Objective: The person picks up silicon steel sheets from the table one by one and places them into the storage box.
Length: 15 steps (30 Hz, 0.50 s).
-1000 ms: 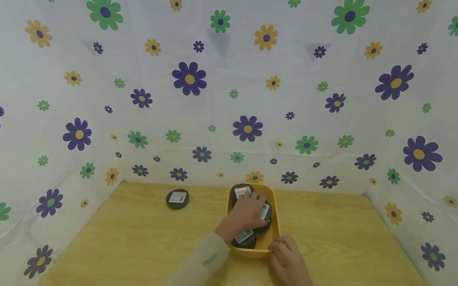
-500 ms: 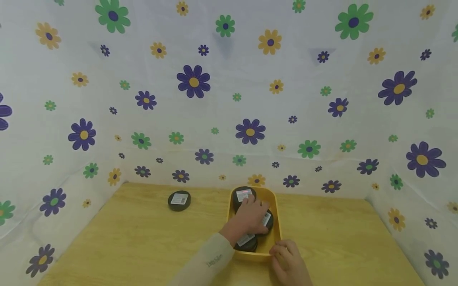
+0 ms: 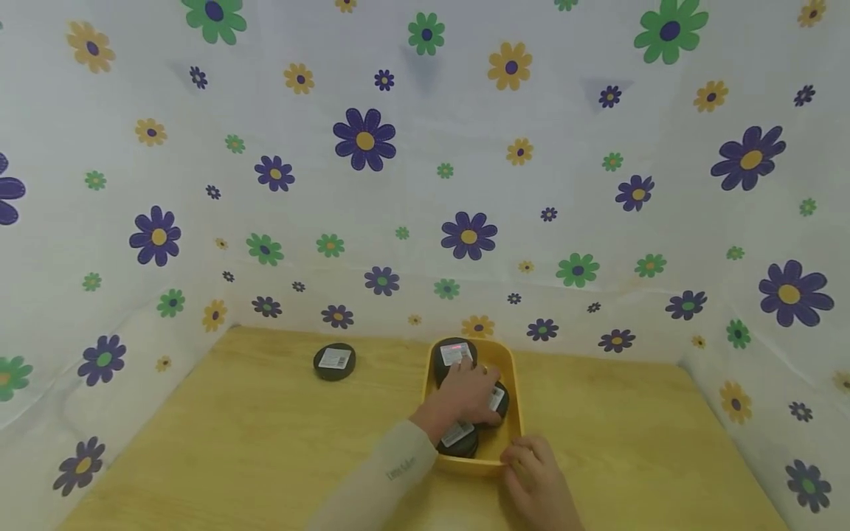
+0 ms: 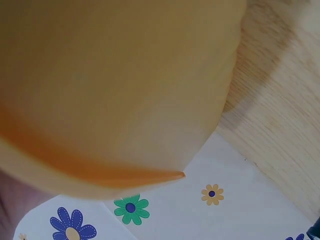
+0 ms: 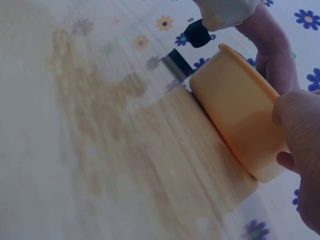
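A yellow plastic bin [image 3: 516, 369] stands near the table's back, holding several flat black discs with white barcode labels. My left hand [image 3: 468, 394] reaches into it from the left and grips one black disc [image 3: 496, 402] between thumb and fingers, partly hiding it. Another disc [image 3: 454, 350] lies at the bin's back, and a labelled disc [image 3: 458, 439] lies at its front. With curled fingers my right hand [image 3: 536, 472] holds the bin's front right corner. In the right wrist view that hand [image 5: 305, 135] pinches the rim. The bin's wall [image 4: 125, 90] fills most of the left wrist view.
One more black disc [image 3: 335, 361] with a white label lies on the wooden table [image 3: 252, 435], left of the bin. A white flowered cloth [image 3: 412, 192] rises behind the table and along both sides.
The head view has shifted slightly. Both hands keep nearly the same places at the bin, and the discs appear unmoved.
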Each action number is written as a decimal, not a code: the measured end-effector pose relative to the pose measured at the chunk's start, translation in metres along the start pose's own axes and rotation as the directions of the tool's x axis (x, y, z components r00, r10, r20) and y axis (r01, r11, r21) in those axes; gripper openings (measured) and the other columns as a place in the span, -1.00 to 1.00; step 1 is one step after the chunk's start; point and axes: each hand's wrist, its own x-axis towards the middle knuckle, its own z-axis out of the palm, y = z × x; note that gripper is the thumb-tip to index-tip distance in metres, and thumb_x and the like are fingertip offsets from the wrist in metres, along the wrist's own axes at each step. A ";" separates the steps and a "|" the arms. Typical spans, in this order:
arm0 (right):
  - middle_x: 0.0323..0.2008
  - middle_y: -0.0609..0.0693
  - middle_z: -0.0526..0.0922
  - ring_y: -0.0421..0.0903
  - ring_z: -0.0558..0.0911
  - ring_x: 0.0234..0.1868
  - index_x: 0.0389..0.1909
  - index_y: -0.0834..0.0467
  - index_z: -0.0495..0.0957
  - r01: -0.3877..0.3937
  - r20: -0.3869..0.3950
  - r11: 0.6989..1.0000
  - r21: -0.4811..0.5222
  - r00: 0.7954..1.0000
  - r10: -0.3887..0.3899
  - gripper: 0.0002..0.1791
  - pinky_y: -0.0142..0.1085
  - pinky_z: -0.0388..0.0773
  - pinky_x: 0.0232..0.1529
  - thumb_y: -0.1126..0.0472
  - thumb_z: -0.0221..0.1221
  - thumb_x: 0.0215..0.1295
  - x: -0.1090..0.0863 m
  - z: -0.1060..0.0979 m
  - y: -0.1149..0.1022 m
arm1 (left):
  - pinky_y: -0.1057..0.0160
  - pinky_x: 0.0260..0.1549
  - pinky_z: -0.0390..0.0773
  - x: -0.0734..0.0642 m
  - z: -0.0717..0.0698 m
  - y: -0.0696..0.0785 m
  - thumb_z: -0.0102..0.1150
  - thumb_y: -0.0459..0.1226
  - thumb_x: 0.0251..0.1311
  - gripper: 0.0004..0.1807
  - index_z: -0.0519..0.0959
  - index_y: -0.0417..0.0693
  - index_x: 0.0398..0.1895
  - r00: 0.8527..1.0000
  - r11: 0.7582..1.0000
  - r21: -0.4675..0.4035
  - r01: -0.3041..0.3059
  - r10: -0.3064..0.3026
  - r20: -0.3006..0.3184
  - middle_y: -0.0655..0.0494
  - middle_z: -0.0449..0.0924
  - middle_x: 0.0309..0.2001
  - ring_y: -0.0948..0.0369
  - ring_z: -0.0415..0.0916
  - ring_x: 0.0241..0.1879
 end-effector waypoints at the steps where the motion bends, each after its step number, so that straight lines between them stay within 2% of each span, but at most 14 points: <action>1: -0.18 -0.06 0.53 -0.10 0.52 -0.12 -0.33 0.06 0.58 0.006 -0.005 1.000 -0.001 1.000 -0.006 -0.54 -0.58 0.33 0.09 0.56 0.40 -0.26 -0.001 0.001 0.001 | 0.01 0.19 0.34 -0.001 0.000 0.001 0.32 0.20 0.07 -0.23 0.40 0.10 0.31 1.000 1.000 -0.003 0.002 -0.002 0.001 0.04 0.54 0.16 0.00 0.35 0.15; 4: -0.18 -0.04 0.53 -0.09 0.51 -0.13 -0.32 0.06 0.58 0.028 -0.026 1.000 -0.004 0.999 -0.028 -0.51 -0.57 0.33 0.08 0.56 0.41 -0.31 -0.005 0.003 0.004 | 0.03 0.17 0.36 -0.003 0.002 0.002 0.28 0.22 0.11 -0.25 0.40 0.10 0.31 1.000 1.000 -0.025 0.017 -0.017 -0.006 0.03 0.52 0.14 0.04 0.35 0.10; 10: -0.18 0.00 0.53 -0.07 0.51 -0.15 -0.30 0.08 0.58 0.049 -0.030 0.999 0.009 0.998 -0.049 -0.49 -0.56 0.35 0.06 0.58 0.38 -0.34 -0.006 0.005 0.006 | -0.01 0.24 0.34 -0.010 0.006 -0.001 0.12 0.21 0.27 -0.31 0.34 0.11 0.36 0.999 0.999 -0.028 0.036 -0.037 -0.028 -0.02 0.45 0.23 0.00 0.34 0.24; 11: -0.18 0.01 0.53 -0.07 0.51 -0.15 -0.30 0.08 0.58 0.052 -0.030 0.999 0.013 0.998 -0.052 -0.54 -0.56 0.35 0.06 0.55 0.37 -0.28 -0.006 0.005 0.005 | -0.01 0.23 0.35 -0.011 0.006 -0.002 0.10 0.22 0.28 -0.32 0.34 0.11 0.36 0.999 0.999 -0.025 0.035 -0.036 -0.033 -0.03 0.45 0.22 0.00 0.34 0.23; 13: -0.17 0.01 0.53 -0.08 0.51 -0.14 -0.30 0.08 0.58 0.048 -0.026 0.999 0.022 0.999 -0.047 -0.74 -0.57 0.35 0.07 0.43 0.34 0.03 -0.005 0.004 0.004 | -0.01 0.20 0.37 -0.015 0.004 -0.003 0.06 0.21 0.31 -0.34 0.35 0.10 0.36 0.999 0.999 -0.029 0.029 -0.030 -0.044 -0.03 0.47 0.20 0.01 0.36 0.19; 15: -0.17 0.01 0.53 -0.09 0.50 -0.13 -0.30 0.07 0.58 0.040 -0.020 0.998 0.042 0.999 -0.039 -0.86 -0.58 0.34 0.08 0.35 0.29 0.18 -0.004 0.004 0.003 | -0.01 0.18 0.38 -0.019 0.002 -0.005 0.01 0.21 0.35 -0.35 0.35 0.09 0.36 0.998 0.999 -0.031 0.027 -0.029 -0.056 -0.03 0.49 0.17 0.01 0.37 0.16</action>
